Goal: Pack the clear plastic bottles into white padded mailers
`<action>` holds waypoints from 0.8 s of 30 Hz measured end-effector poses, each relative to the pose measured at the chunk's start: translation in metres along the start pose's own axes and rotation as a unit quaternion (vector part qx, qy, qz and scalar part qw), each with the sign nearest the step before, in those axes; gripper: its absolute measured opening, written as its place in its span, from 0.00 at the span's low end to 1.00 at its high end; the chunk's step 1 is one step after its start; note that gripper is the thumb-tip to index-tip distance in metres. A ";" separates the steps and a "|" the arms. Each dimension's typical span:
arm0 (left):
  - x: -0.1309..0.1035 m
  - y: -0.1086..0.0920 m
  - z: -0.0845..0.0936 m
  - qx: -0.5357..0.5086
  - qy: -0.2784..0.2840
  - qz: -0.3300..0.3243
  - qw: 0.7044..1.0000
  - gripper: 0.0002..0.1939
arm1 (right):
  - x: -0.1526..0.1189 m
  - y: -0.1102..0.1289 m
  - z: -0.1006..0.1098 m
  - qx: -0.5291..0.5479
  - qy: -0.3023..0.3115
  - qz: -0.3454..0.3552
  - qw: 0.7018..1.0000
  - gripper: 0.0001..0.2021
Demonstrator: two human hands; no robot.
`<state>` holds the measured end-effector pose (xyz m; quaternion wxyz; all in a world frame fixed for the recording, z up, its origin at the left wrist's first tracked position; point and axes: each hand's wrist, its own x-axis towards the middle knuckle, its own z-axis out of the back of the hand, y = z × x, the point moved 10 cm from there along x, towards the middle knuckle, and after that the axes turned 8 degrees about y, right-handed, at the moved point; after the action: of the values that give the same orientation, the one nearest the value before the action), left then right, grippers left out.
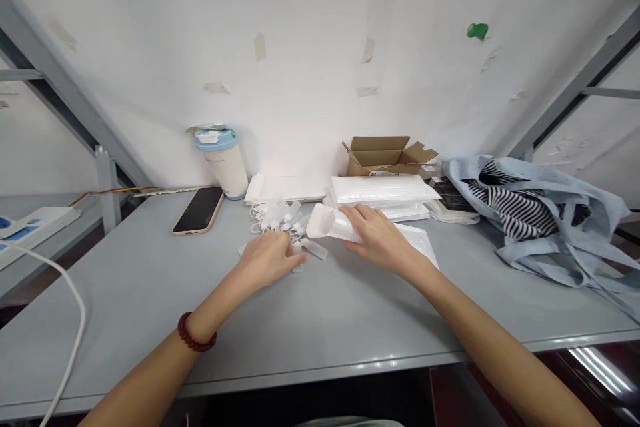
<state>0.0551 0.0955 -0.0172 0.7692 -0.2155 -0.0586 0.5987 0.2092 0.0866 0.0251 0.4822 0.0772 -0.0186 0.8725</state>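
My left hand (267, 259) rests on the grey table (150, 293), fingers curled over a small white piece at the edge of a pile of small white tagged items (280, 217). A red bead bracelet circles that wrist. My right hand (381, 237) lies on a clear plastic pouch (330, 222), holding its open mouth raised toward the pile. More flat white pouches (425, 245) lie under that hand. A stack of white packets (380, 190) sits just behind.
A dark phone (199, 210) and a white cup with a blue lid (224, 161) stand at the back left. An open cardboard box (383, 153) sits by the wall. A blue bag with striped cloth (530, 210) fills the right. A white cable (70, 320) hangs at left.
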 end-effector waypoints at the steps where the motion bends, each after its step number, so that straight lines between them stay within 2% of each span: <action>1: -0.001 -0.002 -0.003 0.016 0.007 -0.003 1.000 0.18 | 0.000 0.000 0.000 0.000 0.003 -0.001 1.000 0.21; 4: -0.001 -0.003 -0.010 0.024 0.032 -0.015 0.999 0.16 | 0.000 0.000 -0.002 -0.001 0.012 -0.004 1.000 0.21; 7: -0.001 0.002 -0.013 -0.033 0.065 -0.011 0.997 0.14 | -0.001 -0.001 -0.004 -0.004 0.018 -0.007 1.000 0.21; 14: -0.007 0.013 0.003 -0.208 0.144 -0.009 0.967 0.20 | 0.000 -0.001 -0.007 -0.013 0.030 -0.007 0.999 0.21; 19: -0.005 0.038 0.019 -0.234 0.144 0.031 0.961 0.22 | -0.001 0.003 -0.010 -0.013 0.044 0.000 0.999 0.21; 24: 0.000 0.049 0.018 -0.218 0.153 0.048 0.963 0.22 | -0.002 0.005 -0.012 -0.012 0.056 0.002 0.998 0.19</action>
<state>0.0052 0.1094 -0.0204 0.6737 -0.4695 -0.0592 0.5676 0.2045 0.0836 0.0132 0.4819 0.0224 -0.0022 0.8759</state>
